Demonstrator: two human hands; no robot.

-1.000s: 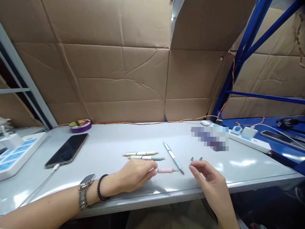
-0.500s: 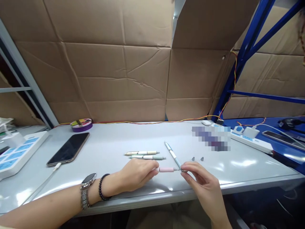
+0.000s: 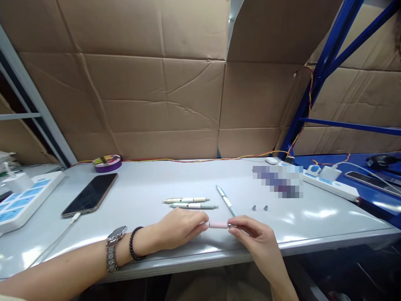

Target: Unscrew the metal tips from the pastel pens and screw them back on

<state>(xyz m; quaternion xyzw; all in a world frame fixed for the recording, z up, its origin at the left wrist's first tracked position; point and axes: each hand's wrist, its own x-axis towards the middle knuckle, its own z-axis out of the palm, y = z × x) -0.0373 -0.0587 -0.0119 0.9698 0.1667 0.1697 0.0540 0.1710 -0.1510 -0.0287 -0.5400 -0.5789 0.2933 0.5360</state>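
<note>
Head view: my left hand [image 3: 180,228] pinches the pink pen [image 3: 218,225], right hand [image 3: 257,237] its metal tip [image 3: 231,225]; likely light, stiff, best held between.

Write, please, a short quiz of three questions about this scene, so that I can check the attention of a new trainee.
1. Choose one. What does the left hand hold?
A) the cream pen
B) the pink pen
C) the green pen

2. True or false: two small grey pieces lie to the right of the blue pen.

3. Fill in the missing word: a white ____ is plugged into the dark phone.

Key: 1. B. 2. True. 3. cable.
</note>
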